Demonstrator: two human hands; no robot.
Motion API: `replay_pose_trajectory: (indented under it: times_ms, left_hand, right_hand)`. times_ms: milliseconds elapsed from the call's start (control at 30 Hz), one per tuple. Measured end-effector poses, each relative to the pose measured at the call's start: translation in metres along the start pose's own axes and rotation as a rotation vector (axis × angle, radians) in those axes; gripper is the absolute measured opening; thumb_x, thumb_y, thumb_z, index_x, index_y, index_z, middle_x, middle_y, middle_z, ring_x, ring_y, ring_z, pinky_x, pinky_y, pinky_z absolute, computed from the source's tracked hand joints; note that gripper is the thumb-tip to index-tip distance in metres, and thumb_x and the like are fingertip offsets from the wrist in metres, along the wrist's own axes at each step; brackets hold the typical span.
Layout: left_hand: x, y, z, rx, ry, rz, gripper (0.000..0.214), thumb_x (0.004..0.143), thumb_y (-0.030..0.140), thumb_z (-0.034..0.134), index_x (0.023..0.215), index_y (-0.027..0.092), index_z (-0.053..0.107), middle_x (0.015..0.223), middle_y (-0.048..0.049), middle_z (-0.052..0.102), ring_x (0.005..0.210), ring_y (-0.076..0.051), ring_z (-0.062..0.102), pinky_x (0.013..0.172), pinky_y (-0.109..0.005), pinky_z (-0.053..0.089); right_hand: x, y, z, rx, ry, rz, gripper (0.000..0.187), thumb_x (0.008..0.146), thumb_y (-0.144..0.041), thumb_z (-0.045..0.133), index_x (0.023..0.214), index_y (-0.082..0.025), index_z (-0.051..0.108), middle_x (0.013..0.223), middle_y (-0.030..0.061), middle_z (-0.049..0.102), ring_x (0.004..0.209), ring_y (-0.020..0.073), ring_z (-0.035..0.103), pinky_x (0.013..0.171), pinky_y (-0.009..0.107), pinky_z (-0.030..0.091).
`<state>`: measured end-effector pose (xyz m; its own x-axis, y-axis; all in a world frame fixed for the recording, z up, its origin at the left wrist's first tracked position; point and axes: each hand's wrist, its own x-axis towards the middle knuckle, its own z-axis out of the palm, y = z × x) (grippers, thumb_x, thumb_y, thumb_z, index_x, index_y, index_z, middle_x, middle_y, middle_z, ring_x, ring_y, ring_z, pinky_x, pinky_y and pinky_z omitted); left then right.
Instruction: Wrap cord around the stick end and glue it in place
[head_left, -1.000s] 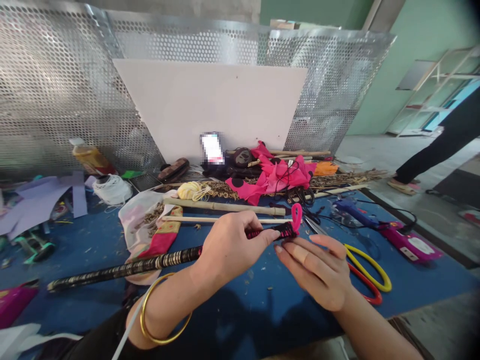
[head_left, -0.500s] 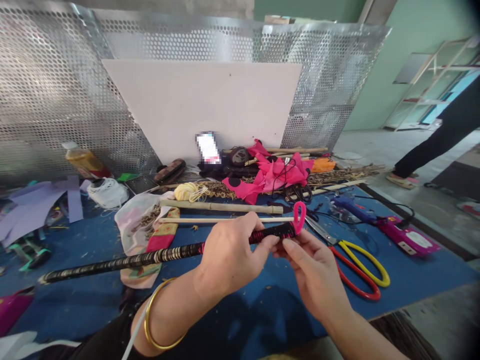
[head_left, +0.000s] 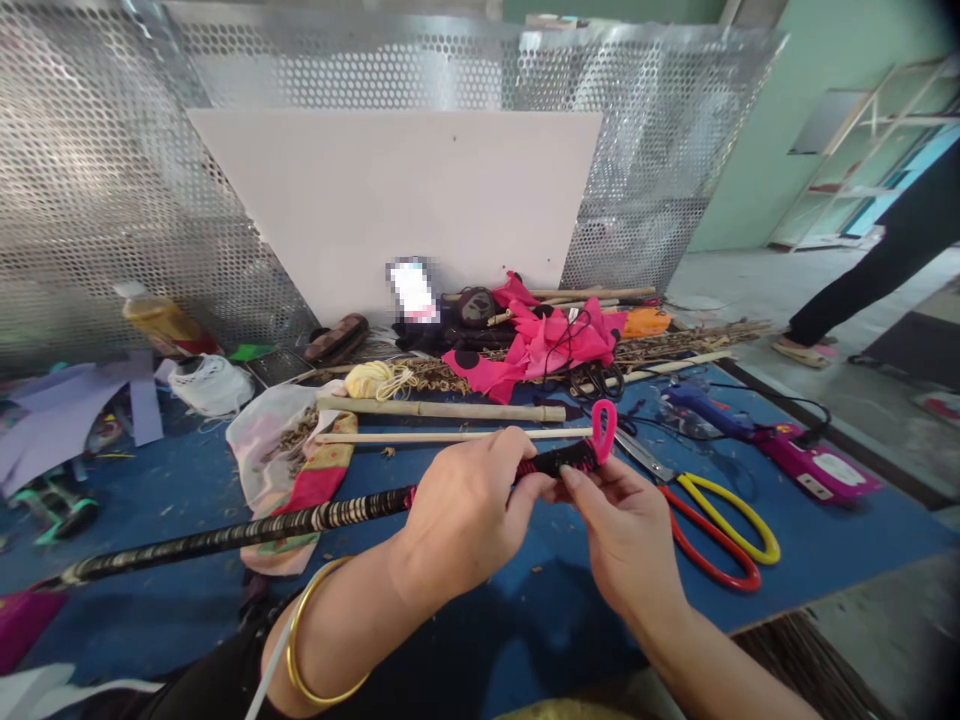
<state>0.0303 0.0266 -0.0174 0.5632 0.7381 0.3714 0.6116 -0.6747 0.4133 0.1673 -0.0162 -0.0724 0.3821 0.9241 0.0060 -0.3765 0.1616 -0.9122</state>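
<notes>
A long black stick (head_left: 225,537) wound with pale thread lies slanted over the blue table (head_left: 135,500). Its right end is wrapped in pink and black cord and ends in a pink loop (head_left: 603,428). My left hand (head_left: 465,510), with a gold bangle on the wrist, is closed round the stick just left of the wrapped end. The fingers of my right hand (head_left: 622,530) pinch the wrapped end from below, near the loop.
Red-and-yellow scissors (head_left: 712,520) lie right of my hands. Two bamboo sticks (head_left: 442,410), a yellow thread ball (head_left: 375,380), pink cloth (head_left: 547,345), a glue gun (head_left: 765,435), a white thread spool (head_left: 202,385) and a bottle (head_left: 161,320) crowd the back. A person's leg (head_left: 862,280) stands at right.
My right hand has gone from open beneath the stick's end to pinching the wrapped end. The stick's left end has dropped and slid left a little.
</notes>
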Motion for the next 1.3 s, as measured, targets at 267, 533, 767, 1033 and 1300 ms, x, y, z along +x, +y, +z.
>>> replay_pose_trajectory:
  times_ms: [267,533,767,1033,1300]
  left_hand:
    - [0.003,0.001,-0.003,-0.194,-0.109,-0.121,0.005,0.082,0.020,0.058,0.080,0.019,0.055,0.067,0.0030,0.060,0.059,-0.012,0.053,0.055,-0.024,0.034]
    - [0.010,0.000,-0.020,-0.457,-0.345,-0.217,0.008,0.085,0.021,0.053,0.086,0.020,0.060,0.076,0.0031,0.065,0.064,-0.011,0.056,0.058,-0.023,0.039]
    - [0.010,0.000,-0.025,-0.510,-0.403,-0.321,0.040,0.092,0.045,0.042,0.073,0.019,0.066,0.062,0.0039,0.061,0.049,-0.008,0.051,0.050,-0.021,0.037]
    - [0.009,0.001,-0.021,-0.500,-0.434,-0.404,0.035,0.085,0.046,0.053,0.068,0.018,0.064,0.056,0.0035,0.059,0.046,-0.008,0.047,0.044,-0.019,0.033]
    - [0.008,-0.003,-0.032,-0.612,-0.495,-0.281,0.022,0.085,0.026,0.051,0.100,0.019,0.065,0.079,0.0006,0.069,0.062,-0.012,0.059,0.057,-0.021,0.046]
  right_hand:
    - [0.003,0.006,-0.001,-0.040,0.001,-0.121,0.015,0.073,-0.027,0.075,0.085,-0.020,0.071,0.069,-0.0005,0.070,0.058,0.0142,0.065,0.059,0.026,0.057]
    - [0.001,0.009,-0.013,-0.095,-0.075,-0.152,0.015,0.077,-0.027,0.070,0.091,-0.020,0.069,0.070,0.0011,0.071,0.059,0.0170,0.066,0.059,0.029,0.055]
    - [-0.005,0.011,-0.020,-0.132,-0.192,-0.273,0.008,0.079,-0.019,0.068,0.086,-0.023,0.069,0.072,-0.0002,0.070,0.064,0.0169,0.067,0.063,0.028,0.056]
    - [-0.008,0.011,-0.016,-0.149,-0.219,-0.319,0.012,0.077,-0.018,0.069,0.088,-0.022,0.070,0.075,0.0016,0.072,0.063,0.0173,0.069,0.062,0.028,0.059]
    - [-0.004,0.004,-0.018,-0.139,-0.157,-0.355,0.012,0.073,-0.017,0.072,0.084,-0.020,0.071,0.072,0.0029,0.072,0.058,0.0187,0.069,0.058,0.027,0.059]
